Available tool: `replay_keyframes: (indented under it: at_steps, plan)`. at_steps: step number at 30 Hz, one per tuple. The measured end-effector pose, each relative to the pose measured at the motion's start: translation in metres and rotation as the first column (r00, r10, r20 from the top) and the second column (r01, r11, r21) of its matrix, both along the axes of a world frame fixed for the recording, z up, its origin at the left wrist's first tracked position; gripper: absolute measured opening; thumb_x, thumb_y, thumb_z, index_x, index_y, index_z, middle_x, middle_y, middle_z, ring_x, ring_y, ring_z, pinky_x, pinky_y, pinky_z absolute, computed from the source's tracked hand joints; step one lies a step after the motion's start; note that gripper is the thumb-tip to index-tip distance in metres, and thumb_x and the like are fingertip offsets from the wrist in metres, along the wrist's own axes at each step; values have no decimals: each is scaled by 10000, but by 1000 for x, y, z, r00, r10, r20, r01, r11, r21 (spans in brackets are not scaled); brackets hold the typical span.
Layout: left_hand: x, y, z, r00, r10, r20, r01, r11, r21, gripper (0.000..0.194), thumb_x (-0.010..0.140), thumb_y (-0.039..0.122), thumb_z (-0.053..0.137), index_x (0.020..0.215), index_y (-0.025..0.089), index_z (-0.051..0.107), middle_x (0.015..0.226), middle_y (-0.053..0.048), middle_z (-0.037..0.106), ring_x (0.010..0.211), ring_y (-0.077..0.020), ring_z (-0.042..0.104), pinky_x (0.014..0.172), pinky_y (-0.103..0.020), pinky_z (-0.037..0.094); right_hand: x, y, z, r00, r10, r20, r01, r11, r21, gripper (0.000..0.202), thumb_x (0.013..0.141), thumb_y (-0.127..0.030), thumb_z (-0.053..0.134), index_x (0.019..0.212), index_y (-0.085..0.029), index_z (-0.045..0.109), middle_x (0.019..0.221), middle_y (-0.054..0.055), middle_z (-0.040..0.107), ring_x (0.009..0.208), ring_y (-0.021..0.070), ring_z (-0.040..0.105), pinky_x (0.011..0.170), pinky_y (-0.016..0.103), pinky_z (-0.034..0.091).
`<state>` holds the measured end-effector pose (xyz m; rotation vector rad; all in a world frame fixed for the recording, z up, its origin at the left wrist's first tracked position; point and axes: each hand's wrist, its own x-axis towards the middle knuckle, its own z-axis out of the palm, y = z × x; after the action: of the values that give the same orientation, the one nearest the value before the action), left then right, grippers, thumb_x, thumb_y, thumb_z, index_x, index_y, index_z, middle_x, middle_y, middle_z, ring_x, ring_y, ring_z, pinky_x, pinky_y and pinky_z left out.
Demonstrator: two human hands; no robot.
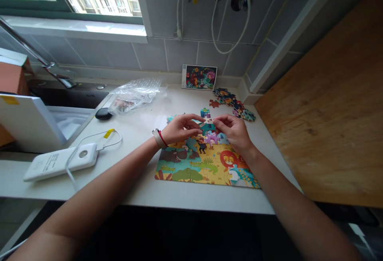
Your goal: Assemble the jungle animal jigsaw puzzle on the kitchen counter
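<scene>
A partly joined jigsaw puzzle [194, 163] with a lion, a crocodile and other animals lies flat near the counter's front edge. Over its far part, my right hand [235, 131] pinches a small, pale puzzle piece [208, 121] between thumb and fingertips. From the other side my left hand [182, 128] reaches in, thumb and fingers apart, its index fingertip close to that piece; whether it touches cannot be made out. Just beyond, a blue-green puzzle piece [205, 112] stands out past the joined area. Both hands hide parts of the puzzle's far rows.
Loose dark puzzle pieces [230, 101] lie heaped at the back right, by a picture card [199, 77] leaning on the tiles. Left are a clear plastic bag [139, 93], a black mouse-like object [103, 113], a white power bank [62, 161] with cable, and a sink [68, 93]. A wooden panel [329, 113] borders the right.
</scene>
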<state>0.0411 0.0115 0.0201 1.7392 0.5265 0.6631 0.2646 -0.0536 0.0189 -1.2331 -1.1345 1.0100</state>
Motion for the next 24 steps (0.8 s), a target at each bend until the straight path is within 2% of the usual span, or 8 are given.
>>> replay_keyframes:
  at_steps: [3, 9, 12, 15, 19, 22, 24]
  plan:
    - [0, 1, -3, 999, 14, -37, -14, 1000, 11, 436, 867, 328, 779, 1240, 129, 673, 875, -68, 799, 815, -179, 772, 741, -274, 611, 1, 0, 0, 999, 16, -30, -16, 1000, -9, 393, 697, -536, 902, 821, -196, 749, 690, 6, 704, 573, 123, 612, 557, 254, 533]
    - [-2, 3, -1, 997, 35, -75, -31, 998, 46, 466, 906, 426, 741, 1252, 121, 674, 946, -109, 809, 860, -200, 777, 766, -289, 612, 1, -2, -3, 978, 196, -75, -200, 979, -51, 496, 697, -495, 912, 1068, -197, 773, 851, 35, 758, 744, 165, 699, 681, 289, 593]
    - [-7, 7, 8, 968, 38, -248, 14, 978, 207, 457, 910, 472, 733, 1225, 144, 693, 903, -84, 803, 780, -174, 742, 707, -270, 568, 4, -2, -2, 985, 167, -35, -168, 985, -27, 454, 746, -501, 871, 1073, -197, 786, 884, 42, 769, 731, 158, 680, 665, 280, 576]
    - [-15, 14, 17, 887, 86, -454, 116, 910, 399, 408, 860, 483, 784, 1128, 179, 736, 840, -42, 781, 690, -142, 669, 655, -250, 496, 8, -3, 1, 975, 206, 79, -204, 978, -35, 370, 827, -489, 792, 1053, -197, 814, 926, 50, 778, 648, 123, 610, 568, 244, 511]
    - [-22, 20, 18, 799, -7, -602, 265, 902, 341, 332, 819, 437, 819, 1030, 187, 763, 771, -14, 746, 642, -125, 637, 609, -229, 448, 8, -7, 4, 913, 375, 162, -365, 927, -87, 286, 863, -428, 753, 1011, -197, 833, 808, 24, 755, 570, 98, 548, 488, 215, 437]
    - [-23, 21, 13, 783, -52, -620, 291, 912, 290, 275, 823, 394, 805, 997, 183, 775, 752, -10, 729, 622, -117, 619, 586, -220, 435, 3, -10, 7, 882, 452, 134, -438, 890, -125, 265, 843, -402, 777, 1012, -204, 831, 790, 18, 752, 548, 103, 580, 479, 220, 467]
    - [-23, 21, 11, 787, -63, -614, 291, 915, 280, 261, 826, 385, 798, 987, 180, 776, 733, -3, 713, 604, -111, 597, 577, -217, 427, 0, -12, 8, 875, 475, 95, -459, 876, -148, 324, 826, -380, 798, 1107, -220, 815, 832, 18, 754, 551, 109, 621, 488, 227, 514]
